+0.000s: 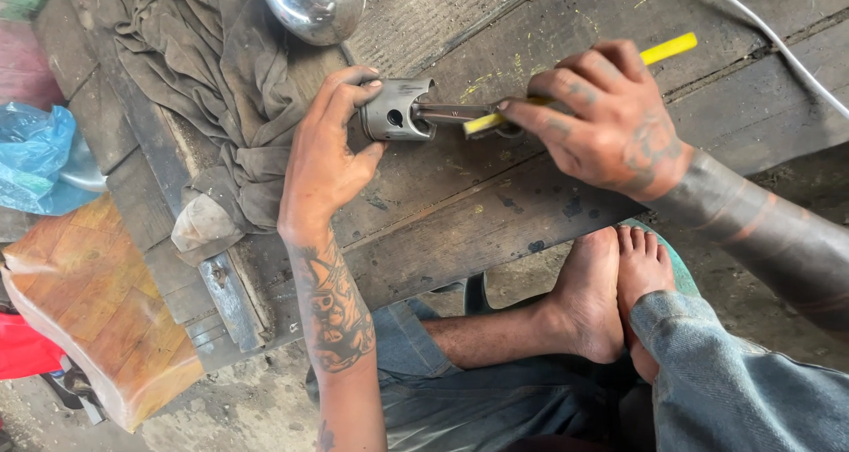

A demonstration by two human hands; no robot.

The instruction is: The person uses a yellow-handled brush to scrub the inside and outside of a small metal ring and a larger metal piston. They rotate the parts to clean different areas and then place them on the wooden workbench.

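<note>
Piston (pixel 397 110) of grey metal lies on its side on the worn wooden workbench (pixel 495 213), with its connecting rod (pixel 449 113) sticking out toward your right. Your left hand (pixel 329 151) grips the piston, fingers curled over its crown and thumb underneath, steadying it against the planks. Your right hand (pixel 610 120) is closed around a yellow-handled tool (pixel 659 51), whose tip rests at the rod's far end. Just beyond your left hand a dirty grey rag (pixel 221 72) is bunched on the bench, and a shiny chrome dome (pixel 314 5) sits at its upper edge. A white cable (pixel 778 41) crosses the far right corner. Your bare feet (pixel 610 293) rest crossed below the bench edge.
</note>
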